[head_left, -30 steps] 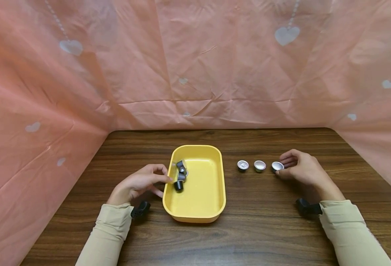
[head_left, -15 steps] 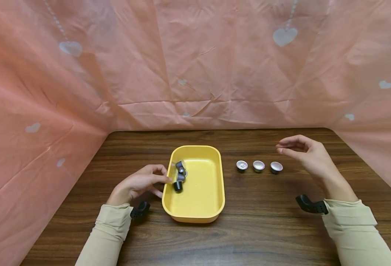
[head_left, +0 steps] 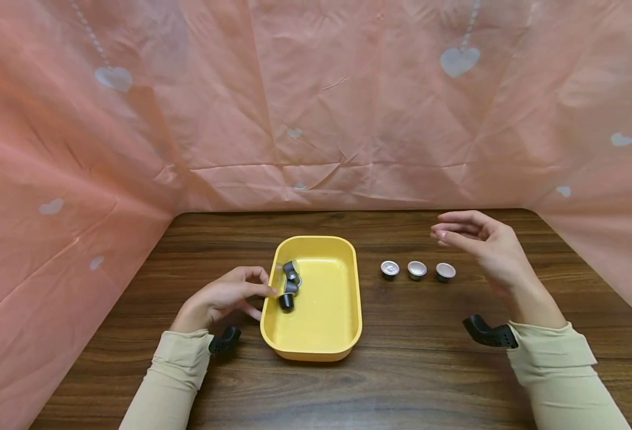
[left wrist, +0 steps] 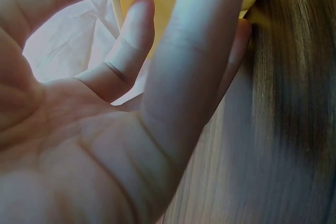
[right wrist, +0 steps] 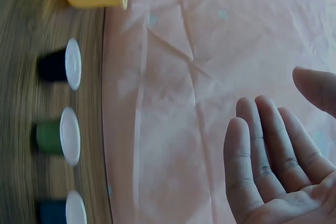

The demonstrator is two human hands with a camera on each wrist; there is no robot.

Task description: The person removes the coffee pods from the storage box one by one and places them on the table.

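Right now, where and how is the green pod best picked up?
Probably by the edge of its wide lid, from above, pinching near and far sides: the green pod stands lid up, its body narrowing below, while the black pod and blue pod flank it left and right.

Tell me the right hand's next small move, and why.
Probably bring the right hand over the yellow tray toward its black coffee capsule: that hand is raised and empty, three capsules stand lined up on the table, and of those in the tray this one is nearest.
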